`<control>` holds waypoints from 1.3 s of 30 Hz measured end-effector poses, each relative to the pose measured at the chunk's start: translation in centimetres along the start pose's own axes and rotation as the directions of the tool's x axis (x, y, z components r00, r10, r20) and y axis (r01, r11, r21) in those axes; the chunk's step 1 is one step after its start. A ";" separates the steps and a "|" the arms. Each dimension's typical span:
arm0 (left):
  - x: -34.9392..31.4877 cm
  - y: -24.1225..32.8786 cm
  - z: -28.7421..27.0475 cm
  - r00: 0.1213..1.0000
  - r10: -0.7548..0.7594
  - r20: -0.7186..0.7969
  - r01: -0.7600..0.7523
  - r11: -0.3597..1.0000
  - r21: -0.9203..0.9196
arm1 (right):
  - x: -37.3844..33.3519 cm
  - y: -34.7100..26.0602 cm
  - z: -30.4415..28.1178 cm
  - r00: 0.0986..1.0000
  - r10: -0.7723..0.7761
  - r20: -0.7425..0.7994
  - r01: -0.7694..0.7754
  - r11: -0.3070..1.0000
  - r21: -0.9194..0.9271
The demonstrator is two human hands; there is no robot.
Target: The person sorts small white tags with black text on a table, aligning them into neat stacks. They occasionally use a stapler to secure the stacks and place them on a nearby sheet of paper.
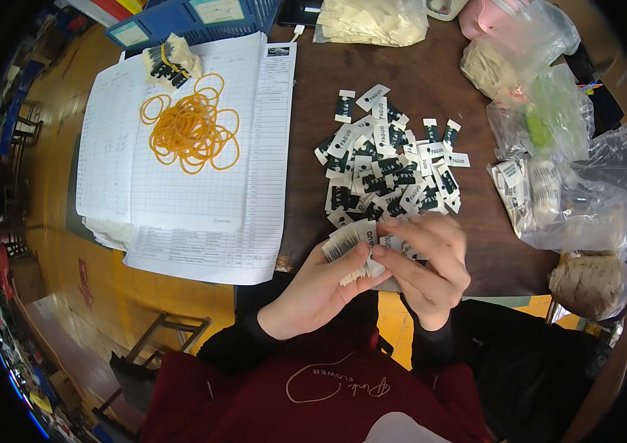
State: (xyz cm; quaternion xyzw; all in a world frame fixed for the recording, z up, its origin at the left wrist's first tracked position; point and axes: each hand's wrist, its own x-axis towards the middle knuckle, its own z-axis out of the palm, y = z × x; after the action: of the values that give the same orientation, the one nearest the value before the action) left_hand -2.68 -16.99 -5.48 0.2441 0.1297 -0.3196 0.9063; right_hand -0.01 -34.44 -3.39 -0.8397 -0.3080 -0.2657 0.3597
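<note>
My left hand (313,292) is closed round a fanned stack of white fabric labels (350,240), its thumb pressing on the top one. Close against it, my right hand (428,266) has thumb and fingers bent at the right edge of the stack, pinching a label there. Just beyond both hands lies a loose pile of small labels (391,166), some showing a white side and others a dark green one. A few stray labels rest at the pile's right side.
Orange rubber bands (188,129) lie on an open notebook (114,162) at the left, beside a banded label bundle (173,63). A blue crate (188,22) stands behind. Clear plastic bags (587,199) line the right edge; another bag of pale labels (372,21) lies at the back.
</note>
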 end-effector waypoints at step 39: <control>-2.2 0.8 -2.7 0.989 -0.054 0.136 0.052 0.999 0.016 | 4.5 1.0 -3.4 0.875 0.147 0.461 -0.131 0.989 -0.066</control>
State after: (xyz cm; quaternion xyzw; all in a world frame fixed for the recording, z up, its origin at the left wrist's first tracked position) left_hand -4.07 -13.93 -6.65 0.2238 0.0722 -0.3602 0.9028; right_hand 2.98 -36.11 1.21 -0.9046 -0.3197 -0.0354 0.2797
